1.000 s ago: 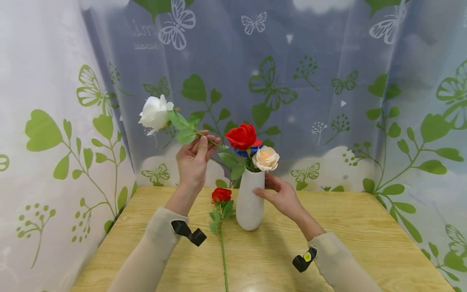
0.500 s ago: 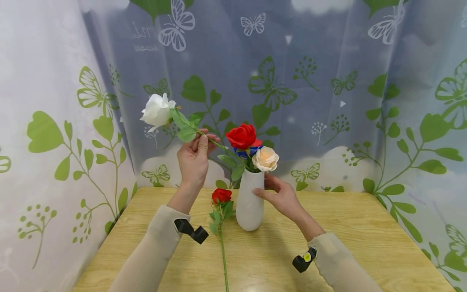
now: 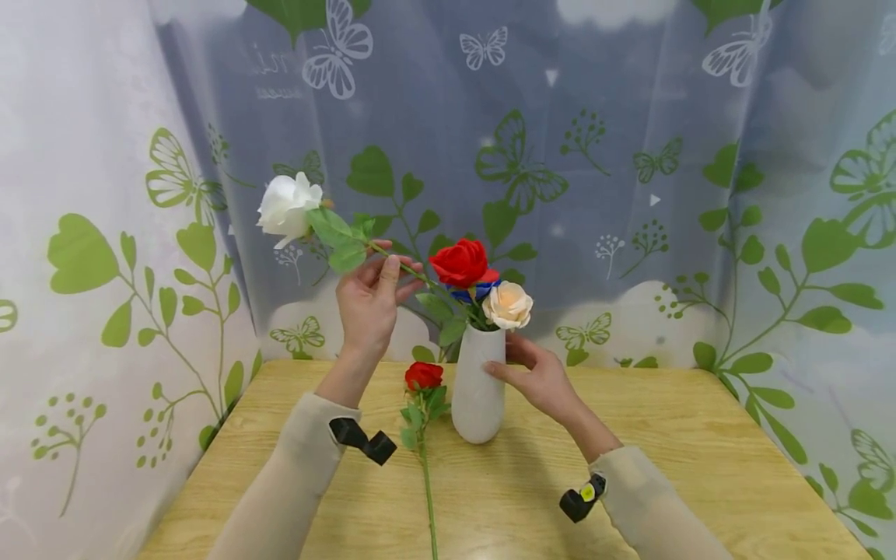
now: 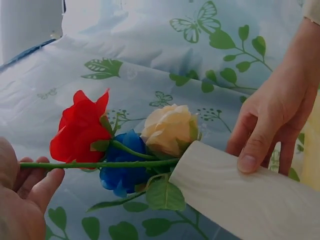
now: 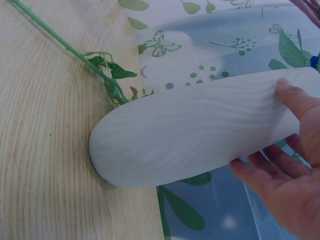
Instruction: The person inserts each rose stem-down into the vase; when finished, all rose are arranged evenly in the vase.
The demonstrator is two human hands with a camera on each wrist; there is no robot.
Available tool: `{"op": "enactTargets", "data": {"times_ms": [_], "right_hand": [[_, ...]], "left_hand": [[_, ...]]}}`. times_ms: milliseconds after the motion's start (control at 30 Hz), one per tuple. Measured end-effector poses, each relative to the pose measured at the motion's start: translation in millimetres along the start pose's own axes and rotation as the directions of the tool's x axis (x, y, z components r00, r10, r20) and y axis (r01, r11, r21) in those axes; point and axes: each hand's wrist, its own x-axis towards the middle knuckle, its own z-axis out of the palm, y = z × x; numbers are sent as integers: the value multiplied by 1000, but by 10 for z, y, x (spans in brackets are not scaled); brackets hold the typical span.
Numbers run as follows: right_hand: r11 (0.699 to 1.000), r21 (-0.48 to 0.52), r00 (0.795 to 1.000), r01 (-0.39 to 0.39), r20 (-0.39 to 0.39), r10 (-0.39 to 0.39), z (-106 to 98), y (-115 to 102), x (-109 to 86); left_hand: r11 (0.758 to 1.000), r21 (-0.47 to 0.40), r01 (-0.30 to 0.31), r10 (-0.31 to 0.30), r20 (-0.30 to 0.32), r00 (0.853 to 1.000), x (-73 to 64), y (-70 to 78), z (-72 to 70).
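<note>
In the head view my left hand (image 3: pixel 367 303) pinches the green stem of a white rose (image 3: pixel 288 208), its bloom tipped out to the left. From my fingers the stem (image 4: pixel 115 164) runs to the mouth of a white vase (image 3: pixel 478 389), as the left wrist view shows. My right hand (image 3: pixel 535 377) grips the upright vase near its top, thumb in front and fingers on the far side. A red rose (image 3: pixel 462 263), a cream rose (image 3: pixel 509 305) and a blue rose (image 4: pixel 125 165) stand in the vase. The blue bloom is partly hidden.
Another red rose (image 3: pixel 424 376) lies on the wooden table (image 3: pixel 630 435), left of the vase, its stem pointing toward me. A printed curtain (image 3: pixel 595 93) with butterflies and leaves hangs behind the table and along both sides.
The white rose's bloom dips slightly right, then swings a little left and up as the left hand's hold on the stem shifts slightly. The right hand and vase stay in place.
</note>
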Motion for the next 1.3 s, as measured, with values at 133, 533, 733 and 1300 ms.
{"op": "enactTargets", "data": {"times_ms": [133, 533, 733, 1300], "right_hand": [[1000, -2, 1000, 0, 0, 0, -4, -5, 4], [1000, 12, 1000, 6, 20, -7, 23, -8, 0], [1000, 9, 1000, 23, 17, -23, 8, 16, 10], [999, 7, 999, 33, 13, -33, 17, 15, 5]], "left_hand": [[998, 62, -18, 13, 85, 996, -4, -37, 26], [950, 312, 10, -59, 146, 988, -288, -457, 156], [934, 356, 24, -83, 151, 985, -308, -501, 185], [908, 403, 110, -180, 139, 974, -310, -512, 201]]}}
